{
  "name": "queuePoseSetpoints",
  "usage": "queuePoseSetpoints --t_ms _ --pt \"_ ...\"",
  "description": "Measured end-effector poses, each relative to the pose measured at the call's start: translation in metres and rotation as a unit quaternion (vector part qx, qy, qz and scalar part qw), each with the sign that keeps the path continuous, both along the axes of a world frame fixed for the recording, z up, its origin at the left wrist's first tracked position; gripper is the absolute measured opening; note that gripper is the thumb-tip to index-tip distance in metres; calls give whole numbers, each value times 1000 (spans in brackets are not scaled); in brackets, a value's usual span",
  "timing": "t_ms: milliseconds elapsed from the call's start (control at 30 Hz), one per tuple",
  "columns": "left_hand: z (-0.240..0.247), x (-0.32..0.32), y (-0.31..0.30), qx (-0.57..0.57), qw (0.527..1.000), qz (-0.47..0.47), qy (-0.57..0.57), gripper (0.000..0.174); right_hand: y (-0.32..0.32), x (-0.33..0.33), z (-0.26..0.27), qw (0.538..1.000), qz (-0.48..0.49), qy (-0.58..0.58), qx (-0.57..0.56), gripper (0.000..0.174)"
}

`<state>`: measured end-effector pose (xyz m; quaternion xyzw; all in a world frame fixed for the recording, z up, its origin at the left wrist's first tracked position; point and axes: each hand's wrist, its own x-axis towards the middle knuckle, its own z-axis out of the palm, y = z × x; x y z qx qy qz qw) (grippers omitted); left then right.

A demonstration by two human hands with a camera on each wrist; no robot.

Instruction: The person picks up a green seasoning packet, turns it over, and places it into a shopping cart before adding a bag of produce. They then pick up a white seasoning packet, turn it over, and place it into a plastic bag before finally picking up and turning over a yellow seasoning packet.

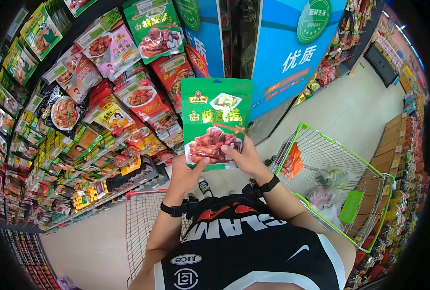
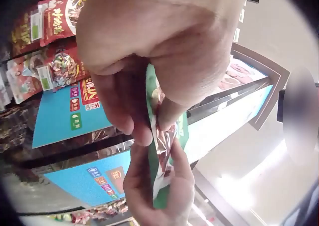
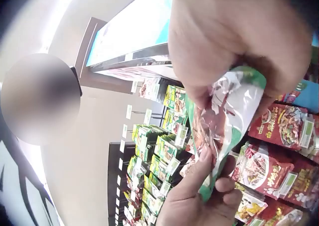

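Note:
A green pouch (image 1: 217,113) with a picture of braised meat is held upright in front of the body in the head view. The left hand (image 1: 185,173) pinches its lower left corner, thumb on the front. At the lower right edge the right hand (image 1: 245,157) grips it the same way, fingers behind. From the left wrist view the pouch (image 2: 164,151) shows edge-on between the left hand (image 2: 154,52) and the right hand (image 2: 162,186). In the right wrist view the pouch (image 3: 224,111) bends slightly between the right hand (image 3: 239,42) and the left hand (image 3: 199,196).
Racks of hanging food pouches (image 1: 140,99) fill the left side. A blue display panel (image 1: 292,53) stands beyond the held pouch. A green-rimmed cart (image 1: 297,133) with bagged goods is at the right; another wire cart (image 1: 142,217) is at the lower left, beside the body.

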<state>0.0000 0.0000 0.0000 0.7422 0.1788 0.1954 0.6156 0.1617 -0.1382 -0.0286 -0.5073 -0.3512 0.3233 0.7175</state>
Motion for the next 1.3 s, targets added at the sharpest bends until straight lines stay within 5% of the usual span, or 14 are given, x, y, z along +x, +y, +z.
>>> queuePoseSetpoints --t_ms 267,400,500,633,667,767,967,1000,1100,1200,1300 --pt "-13 7 -14 104 990 79 -50 19 4 -1 12 999 34 30 23 56" --pt "-1 8 -7 -141 989 32 -14 30 16 7 8 997 23 -49 59 52" --pt "-1 8 11 -3 999 18 -41 31 33 9 -1 996 48 -13 78 51" --pt "3 10 37 -51 999 5 -10 30 48 8 -4 998 22 -32 46 48" --pt "8 10 46 55 998 12 28 28 50 12 -1 997 40 -52 27 48" --pt "40 30 60 22 1000 -5 21 27 65 20 17 996 -6 -67 54 46" --pt "62 70 126 241 967 -22 -79 28 117 50 18 987 -104 -101 72 42" --pt "61 85 136 117 977 -9 -179 25 122 51 37 986 -102 -113 73 40" --pt "104 92 182 157 982 -28 -102 28 145 58 27 988 -121 -51 84 40" --pt "144 118 209 326 924 -2 -200 36 153 67 44 988 -111 -81 71 45" --pt "174 139 224 347 909 51 -224 42 163 73 55 984 -119 -125 46 50"
